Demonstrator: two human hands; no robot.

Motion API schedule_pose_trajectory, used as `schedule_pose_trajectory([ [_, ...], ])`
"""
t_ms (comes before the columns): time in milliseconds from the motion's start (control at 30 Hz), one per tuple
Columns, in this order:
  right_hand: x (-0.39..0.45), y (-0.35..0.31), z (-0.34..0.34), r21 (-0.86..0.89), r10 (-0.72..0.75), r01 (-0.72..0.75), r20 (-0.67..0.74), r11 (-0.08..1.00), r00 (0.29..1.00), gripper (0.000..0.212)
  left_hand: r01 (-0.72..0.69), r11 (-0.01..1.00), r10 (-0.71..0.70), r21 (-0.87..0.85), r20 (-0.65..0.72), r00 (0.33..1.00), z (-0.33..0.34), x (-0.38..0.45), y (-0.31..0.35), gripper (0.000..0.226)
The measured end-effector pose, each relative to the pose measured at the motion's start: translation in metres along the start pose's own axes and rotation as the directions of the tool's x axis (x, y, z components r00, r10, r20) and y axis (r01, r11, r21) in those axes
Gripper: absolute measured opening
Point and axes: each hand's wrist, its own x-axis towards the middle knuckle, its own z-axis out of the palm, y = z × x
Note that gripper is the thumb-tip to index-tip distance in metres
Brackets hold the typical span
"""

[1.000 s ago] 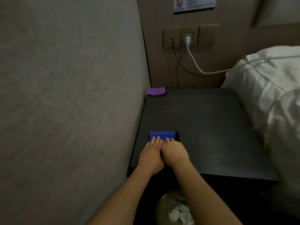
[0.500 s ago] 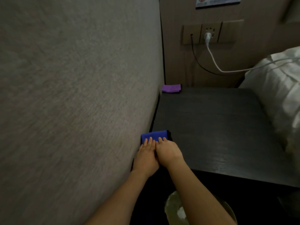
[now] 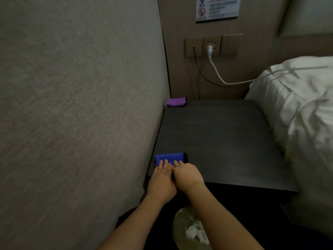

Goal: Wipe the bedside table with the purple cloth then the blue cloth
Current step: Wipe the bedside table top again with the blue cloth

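Filling the whole left half of the frame: a grey textured wall panel (image 3: 72, 105). At lower centre, just right of that panel: the left hand (image 3: 162, 181), palm down, fingers (image 3: 163, 164) straight and together, laid flat on the near part of the blue cloth (image 3: 169, 157); pressing, not gripping. Folded into a small rectangle, that blue cloth, lying at the near left corner of the dark bedside table (image 3: 216, 141), its left edge against the panel. Touching the left hand on its right side: the right hand (image 3: 187, 175), also palm down, fingers slightly bent with tips on the cloth's near right part; flattened on it, nothing clasped. Higher, at centre frame: the purple cloth (image 3: 175, 101), folded, resting at the far left corner of the table, against panel and back wall, well apart from both hands. Below the table's front edge, bottom centre: a waste bin (image 3: 191, 230) with crumpled white paper inside. Upper centre-right: a wall socket plate (image 3: 212, 45) with a white plug and a white cable (image 3: 234, 82) trailing right, a black cable beside it, and a printed notice (image 3: 218, 8) above. Far right: white bedding (image 3: 297, 109), rumpled, beside the table's right edge.
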Motion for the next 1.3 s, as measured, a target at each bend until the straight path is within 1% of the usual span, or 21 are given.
schedule_pose_trajectory([
  [133,-0.025,0.037,-0.003,-0.063,0.065,-0.064,0.008,0.996,0.998,0.042,-0.075,0.997,0.076,-0.026,0.029,0.997,0.005,0.004,0.043,0.069],
  [333,-0.071,0.105,-0.006,-0.085,0.188,-0.187,0.007,0.979,0.982,0.045,-0.210,0.977,0.211,-0.027,0.071,0.975,0.016,0.014,0.120,0.068],
  [533,-0.110,0.159,-0.002,-0.092,0.330,-0.329,-0.004,0.940,0.944,0.048,-0.344,0.939,0.337,0.021,0.147,0.930,0.025,0.027,0.185,0.067],
  [633,-0.130,0.182,-0.003,-0.101,0.369,-0.367,0.000,0.925,0.929,0.049,-0.396,0.918,0.386,0.030,0.169,0.907,0.031,0.029,0.211,0.068],
  [767,-0.154,0.206,-0.003,-0.098,0.419,-0.420,-0.031,0.902,0.907,0.049,-0.463,0.885,0.447,0.052,0.191,0.874,0.039,0.029,0.242,0.069],
  [900,-0.166,0.212,0.001,-0.102,0.460,-0.457,0.007,0.884,0.888,0.052,-0.484,0.873,0.463,0.059,0.206,0.862,0.042,0.025,0.257,0.069],
  [1033,-0.169,0.205,0.002,-0.089,0.485,-0.484,-0.013,0.871,0.875,0.051,-0.493,0.868,0.470,0.060,0.221,0.855,0.041,0.020,0.256,0.073],
  [1200,-0.176,0.187,0.005,-0.133,0.511,-0.509,-0.026,0.850,0.859,0.046,-0.510,0.855,0.477,0.094,0.245,0.844,0.043,0.004,0.249,0.080],
  [1300,-0.173,0.173,0.006,-0.153,0.506,-0.503,-0.024,0.850,0.862,0.044,-0.518,0.847,0.480,0.118,0.248,0.841,0.043,-0.003,0.238,0.082],
])
